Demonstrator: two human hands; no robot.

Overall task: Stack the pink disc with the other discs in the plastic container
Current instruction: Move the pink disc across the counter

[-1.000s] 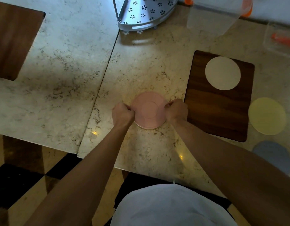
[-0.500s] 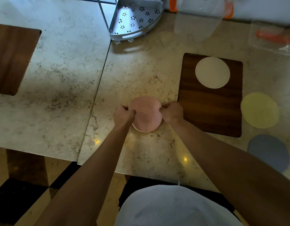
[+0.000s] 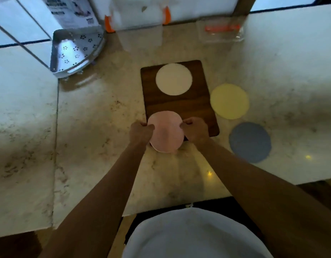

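I hold the pink disc point(image 3: 166, 131) by its two sides, lifted off the marble counter and overlapping the near left corner of the dark wooden board point(image 3: 179, 107). My left hand point(image 3: 141, 132) pinches its left edge and my right hand point(image 3: 195, 130) pinches its right edge. A white disc point(image 3: 173, 79) lies on the far half of the board. A yellow disc point(image 3: 229, 101) and a blue disc point(image 3: 249, 142) lie on the counter to the right. A clear plastic container point(image 3: 140, 25) with orange clips stands at the back; what it holds cannot be made out.
A perforated metal corner rack point(image 3: 75, 53) stands at the back left. A clear lid or box with an orange strip point(image 3: 221, 31) sits at the back right. The counter's front edge runs just in front of my body.
The pink disc has come up off the counter and moved right and forward over the board's near corner, still gripped by both hands. The camera has tilted up, showing more of the back.
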